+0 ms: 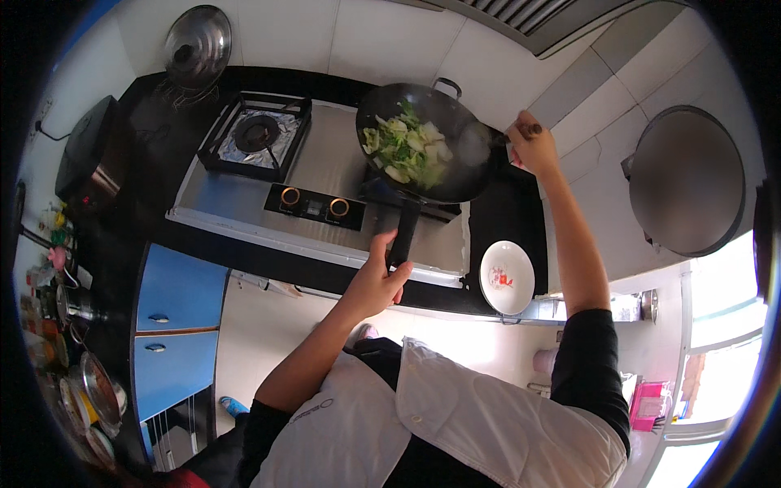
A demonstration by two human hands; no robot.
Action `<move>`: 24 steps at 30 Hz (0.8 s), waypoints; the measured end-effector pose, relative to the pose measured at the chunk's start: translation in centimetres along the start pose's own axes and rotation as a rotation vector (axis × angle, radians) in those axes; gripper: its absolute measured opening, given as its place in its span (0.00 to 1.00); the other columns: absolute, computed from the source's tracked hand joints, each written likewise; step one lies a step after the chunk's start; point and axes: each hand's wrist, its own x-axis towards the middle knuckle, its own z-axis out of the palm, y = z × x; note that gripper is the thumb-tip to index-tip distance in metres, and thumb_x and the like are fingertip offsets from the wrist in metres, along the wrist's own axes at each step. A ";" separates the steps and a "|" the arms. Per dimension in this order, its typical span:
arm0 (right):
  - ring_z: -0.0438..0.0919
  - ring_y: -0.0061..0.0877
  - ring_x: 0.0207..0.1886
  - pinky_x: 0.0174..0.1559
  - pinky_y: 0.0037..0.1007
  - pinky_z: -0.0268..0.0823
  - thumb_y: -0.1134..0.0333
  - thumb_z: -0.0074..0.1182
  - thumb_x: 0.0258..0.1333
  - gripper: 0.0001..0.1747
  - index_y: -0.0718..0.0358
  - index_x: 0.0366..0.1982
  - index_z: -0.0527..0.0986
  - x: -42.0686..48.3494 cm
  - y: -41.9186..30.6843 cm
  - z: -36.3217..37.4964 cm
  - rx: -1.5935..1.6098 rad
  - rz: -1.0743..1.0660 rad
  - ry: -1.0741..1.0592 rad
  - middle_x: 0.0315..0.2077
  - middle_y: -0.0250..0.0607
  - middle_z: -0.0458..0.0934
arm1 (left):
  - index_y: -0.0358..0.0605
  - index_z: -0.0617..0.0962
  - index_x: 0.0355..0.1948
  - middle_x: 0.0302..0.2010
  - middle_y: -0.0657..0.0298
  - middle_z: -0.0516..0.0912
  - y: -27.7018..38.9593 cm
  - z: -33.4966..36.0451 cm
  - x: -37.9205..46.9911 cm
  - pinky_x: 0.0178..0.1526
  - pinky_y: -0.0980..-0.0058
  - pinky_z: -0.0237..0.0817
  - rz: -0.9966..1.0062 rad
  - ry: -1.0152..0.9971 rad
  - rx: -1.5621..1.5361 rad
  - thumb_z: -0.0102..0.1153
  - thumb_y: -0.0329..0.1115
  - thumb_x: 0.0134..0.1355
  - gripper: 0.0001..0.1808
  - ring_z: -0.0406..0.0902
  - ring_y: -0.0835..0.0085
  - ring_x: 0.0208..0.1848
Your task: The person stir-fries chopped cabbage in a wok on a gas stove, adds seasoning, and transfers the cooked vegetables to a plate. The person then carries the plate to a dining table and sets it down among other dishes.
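Note:
A dark wok (470, 177) stands over the right-hand burner of a gas hob, tilted a little. Chopped leafy green vegetables (409, 146) lie in its left half, with some haze over them. My left hand (378, 274) is closed around the wok's black handle (405, 235). At the wok's right rim my right hand (532, 143) grips the brown handle (535, 129) of a utensil; its working end is blurred inside the wok. Near the counter's front edge, below the wok, sits a white oval dish (507, 296) with a red mark.
The left burner (256, 134) has foil around it and a black pan support. Behind it a metal lid (198, 49) stands near the wall. A dark appliance (91, 152) is on the left counter, with jars and lidded dishes (100, 390) nearer me. A range hood (525, 24) hangs above.

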 end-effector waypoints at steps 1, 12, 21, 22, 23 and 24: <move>0.71 0.22 0.14 0.17 0.25 0.64 0.66 0.45 0.55 0.07 0.61 0.28 0.66 0.2 1.2 0.3 0.032 0.053 0.006 0.13 0.38 0.72 | 0.47 0.49 0.63 0.26 0.62 0.73 0.0 0.1 0.0 0.17 0.79 0.61 -0.002 0.001 0.003 0.51 0.34 0.64 0.32 0.70 0.79 0.16; 0.74 0.27 0.16 0.20 0.26 0.68 0.68 0.49 0.55 0.07 0.64 0.28 0.68 -0.4 3.4 5.6 0.850 0.112 0.031 0.18 0.44 0.75 | 0.48 0.51 0.63 0.29 0.62 0.73 0.6 -0.3 -0.4 0.16 0.80 0.59 -0.035 0.013 0.011 0.50 0.34 0.65 0.31 0.69 0.79 0.16; 0.71 0.20 0.14 0.17 0.23 0.63 0.69 0.46 0.58 0.08 0.64 0.25 0.66 -0.9 0.5 -0.8 0.243 -0.075 -0.095 0.15 0.37 0.72 | 0.49 0.51 0.63 0.28 0.62 0.73 0.7 -0.2 0.0 0.15 0.80 0.59 -0.023 -0.006 -0.025 0.51 0.34 0.64 0.31 0.69 0.79 0.16; 0.70 0.20 0.14 0.16 0.23 0.63 0.69 0.45 0.58 0.08 0.64 0.25 0.66 -0.4 1.2 -1.2 0.190 -0.022 -0.095 0.14 0.37 0.72 | 0.49 0.51 0.63 0.28 0.62 0.73 0.7 -0.3 0.0 0.15 0.80 0.59 -0.019 -0.007 -0.033 0.51 0.33 0.64 0.31 0.69 0.79 0.16; 0.70 0.20 0.14 0.16 0.24 0.63 0.69 0.45 0.57 0.08 0.64 0.25 0.67 0.1 2.2 -1.8 0.137 0.030 -0.096 0.13 0.37 0.71 | 0.49 0.51 0.63 0.28 0.61 0.73 0.8 -0.2 0.0 0.15 0.80 0.59 -0.024 -0.009 -0.035 0.51 0.33 0.64 0.31 0.69 0.79 0.16; 0.70 0.21 0.13 0.15 0.24 0.63 0.67 0.45 0.56 0.08 0.63 0.26 0.67 0.7 4.6 -2.6 0.259 0.067 -0.150 0.12 0.38 0.71 | 0.49 0.51 0.62 0.28 0.61 0.73 0.8 -0.1 0.0 0.15 0.80 0.59 -0.027 -0.014 -0.037 0.51 0.33 0.64 0.31 0.69 0.79 0.16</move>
